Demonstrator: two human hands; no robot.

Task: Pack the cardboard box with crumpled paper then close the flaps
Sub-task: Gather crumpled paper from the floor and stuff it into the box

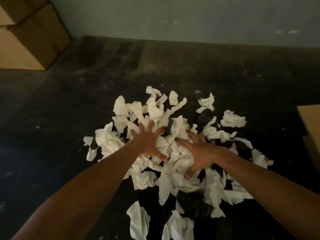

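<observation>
A loose heap of crumpled white paper (174,134) lies spread over the dark floor in the middle of the view, with a few dark pieces mixed in. My left hand (149,141) lies on the heap's left side, fingers spread and straight, pressing into the paper. My right hand (200,153) lies on the heap just to the right, fingers also spread and partly sunk among the pieces. A light cardboard box (311,129) shows only as a flap and an edge at the right border.
Stacked brown cardboard boxes (29,32) stand at the back left against a grey-green wall (190,18). The dark floor (52,110) is speckled with small paper scraps. More paper pieces (138,220) lie near the bottom edge.
</observation>
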